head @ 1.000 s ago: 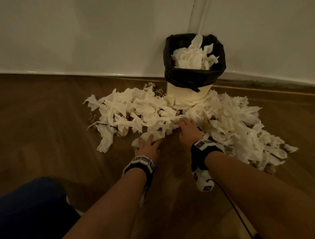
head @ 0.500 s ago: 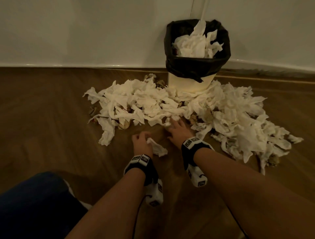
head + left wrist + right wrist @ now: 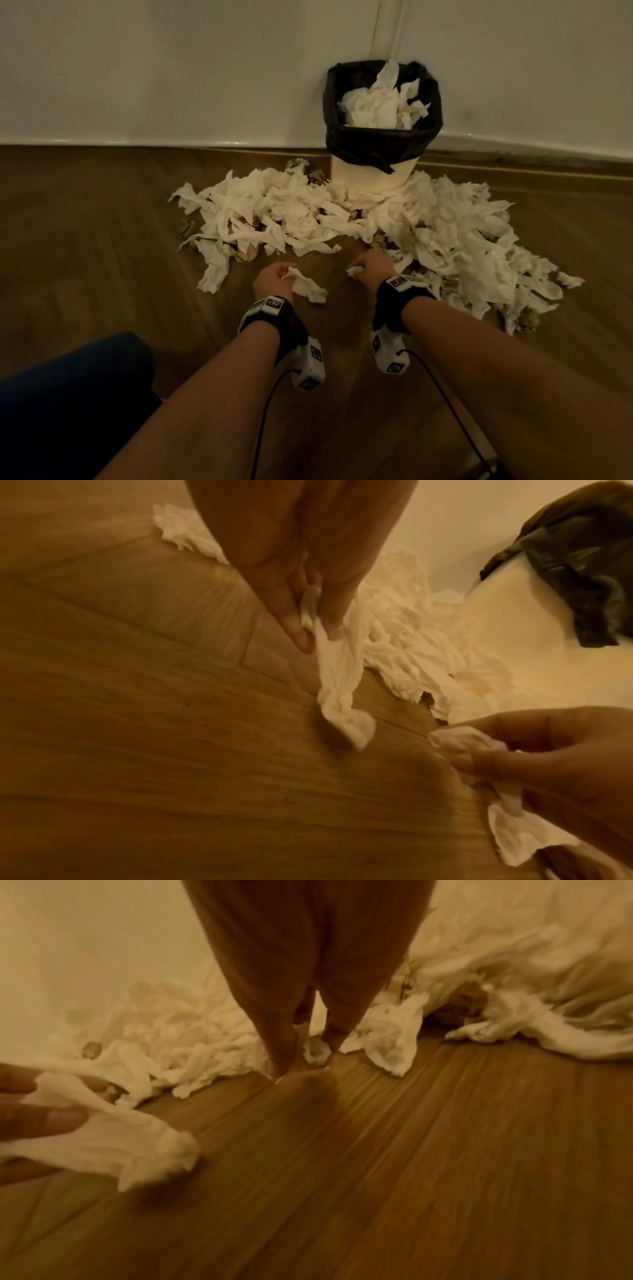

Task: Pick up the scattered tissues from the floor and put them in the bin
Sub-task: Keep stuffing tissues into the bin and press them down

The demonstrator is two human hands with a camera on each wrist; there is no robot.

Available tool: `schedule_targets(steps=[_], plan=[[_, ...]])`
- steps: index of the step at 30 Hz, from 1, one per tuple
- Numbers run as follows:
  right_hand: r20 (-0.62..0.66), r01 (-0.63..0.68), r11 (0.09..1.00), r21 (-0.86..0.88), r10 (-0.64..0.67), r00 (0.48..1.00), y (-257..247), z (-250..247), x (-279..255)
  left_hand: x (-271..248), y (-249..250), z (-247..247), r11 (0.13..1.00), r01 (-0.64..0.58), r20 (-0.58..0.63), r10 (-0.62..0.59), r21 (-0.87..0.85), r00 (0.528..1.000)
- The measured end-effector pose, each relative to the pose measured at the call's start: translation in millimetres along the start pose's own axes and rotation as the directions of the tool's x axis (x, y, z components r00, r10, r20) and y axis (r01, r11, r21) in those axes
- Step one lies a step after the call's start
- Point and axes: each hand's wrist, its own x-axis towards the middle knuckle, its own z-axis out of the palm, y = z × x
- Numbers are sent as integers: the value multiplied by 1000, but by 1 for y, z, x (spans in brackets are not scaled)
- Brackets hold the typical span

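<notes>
A wide heap of white tissues (image 3: 359,219) covers the wooden floor around a cream bin (image 3: 373,174) with a black liner (image 3: 376,144), itself stuffed with tissues. My left hand (image 3: 274,279) pinches a long white tissue (image 3: 306,287) that hangs down to the floor (image 3: 339,680). My right hand (image 3: 371,269) grips a small crumpled tissue (image 3: 354,270), seen between its fingertips (image 3: 316,1049). Both hands hover just in front of the heap.
The bin stands in a corner against white walls (image 3: 171,68). Bare wooden floor (image 3: 85,240) lies to the left and in front of the heap. My dark blue knee (image 3: 68,394) shows at the lower left. Brown scraps (image 3: 250,255) lie among the tissues.
Both hands have pulled back from the edge of the heap toward me. Each took hold of a tissue and lifted it away from the pile.
</notes>
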Motion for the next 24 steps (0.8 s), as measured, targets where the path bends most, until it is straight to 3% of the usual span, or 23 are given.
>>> schedule_targets(steps=[4,7,11,16,20,24], plan=[[-87,40,995,96,-32,996,3,-23,-24,-12,29,-5,997,35,84,-29,-69,996],[-169,95,983,155,-69,983,0,-52,-48,-28,61,-10,997,-73,78,76,-33,994],[-317,125,979,160,-69,946,-1,-98,-83,-54,106,-25,952,-248,39,245,179,969],[-493,169,974,151,-74,867,-5,-162,-130,-90,168,-56,923,-339,46,337,182,941],[-611,238,956,171,-86,787,-10,-208,-160,-107,216,-79,874,-467,-78,479,130,874],[-678,301,935,185,-100,728,-20,-245,-172,-115,256,-90,838,-545,-204,537,21,819]])
